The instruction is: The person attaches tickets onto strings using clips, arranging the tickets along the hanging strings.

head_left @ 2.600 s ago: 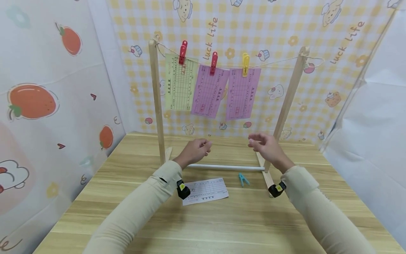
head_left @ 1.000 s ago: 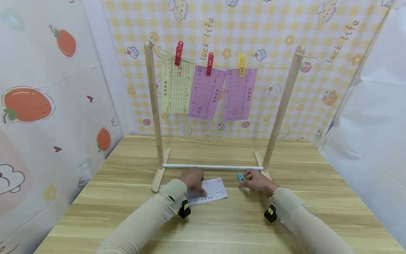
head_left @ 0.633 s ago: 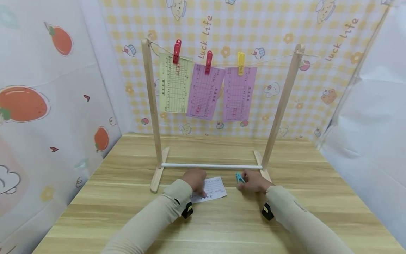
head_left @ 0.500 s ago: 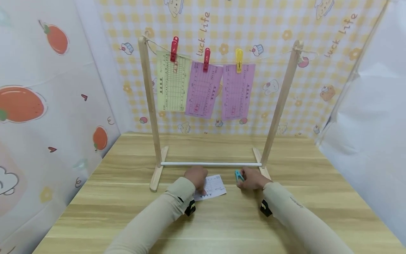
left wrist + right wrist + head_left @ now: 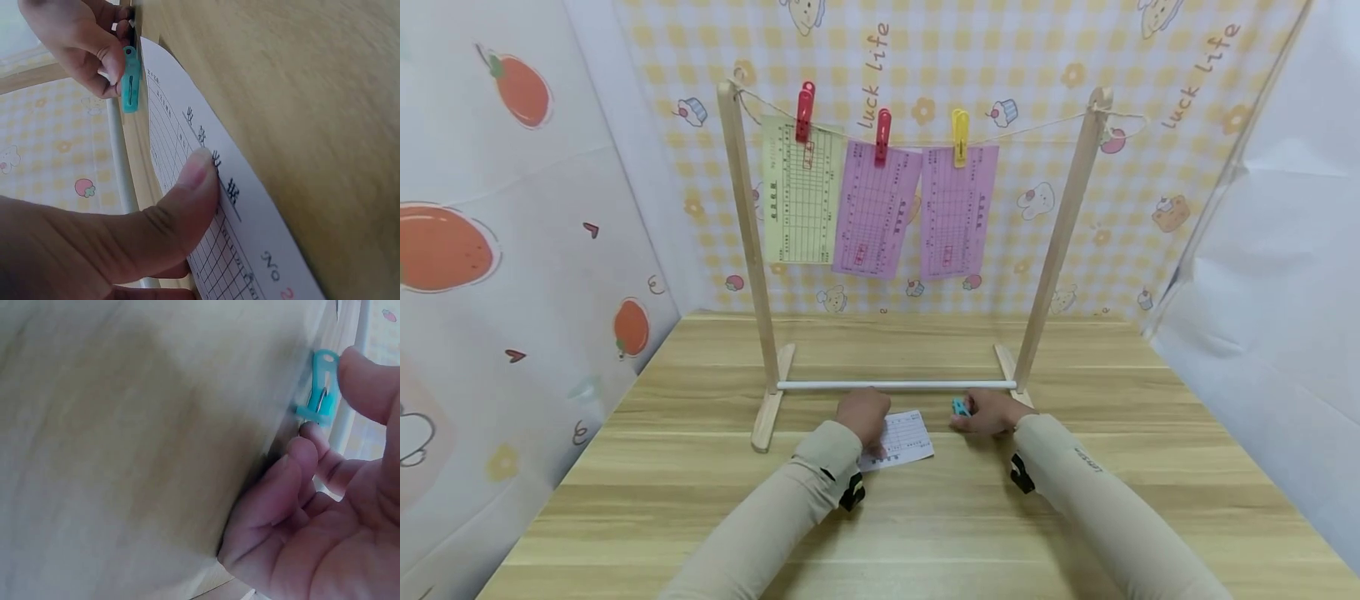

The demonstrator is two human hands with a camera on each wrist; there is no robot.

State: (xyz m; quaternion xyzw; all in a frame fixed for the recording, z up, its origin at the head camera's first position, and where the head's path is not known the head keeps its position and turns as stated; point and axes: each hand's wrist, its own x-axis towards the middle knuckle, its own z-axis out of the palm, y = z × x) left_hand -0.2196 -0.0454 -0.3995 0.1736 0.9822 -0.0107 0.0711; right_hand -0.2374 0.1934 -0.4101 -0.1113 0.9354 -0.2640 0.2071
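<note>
My left hand (image 5: 862,415) pinches the near-left edge of a white receipt slip (image 5: 907,437) on the table. In the left wrist view the thumb lies on the printed face of the slip (image 5: 172,134), and part of the fingers is hidden behind it. Just right of the slip, my right hand (image 5: 991,412) holds a small teal clothespin (image 5: 959,407) between thumb and fingers, low over the tabletop. The right wrist view has the clothespin (image 5: 322,394) near the thumb tip, with the other fingers curled below.
Behind the hands stands a wooden frame with a left post (image 5: 749,242), a right post (image 5: 1063,242) and a white crossbar (image 5: 895,385). A yellow slip (image 5: 801,196) and two purple slips, (image 5: 876,208) among them, hang from its string by red clips (image 5: 805,112) and a yellow clip (image 5: 960,137).
Both hands came down from in front of the frame to the table. The left took the slip's edge, and the right took hold of the teal clothespin and turned it a little.
</note>
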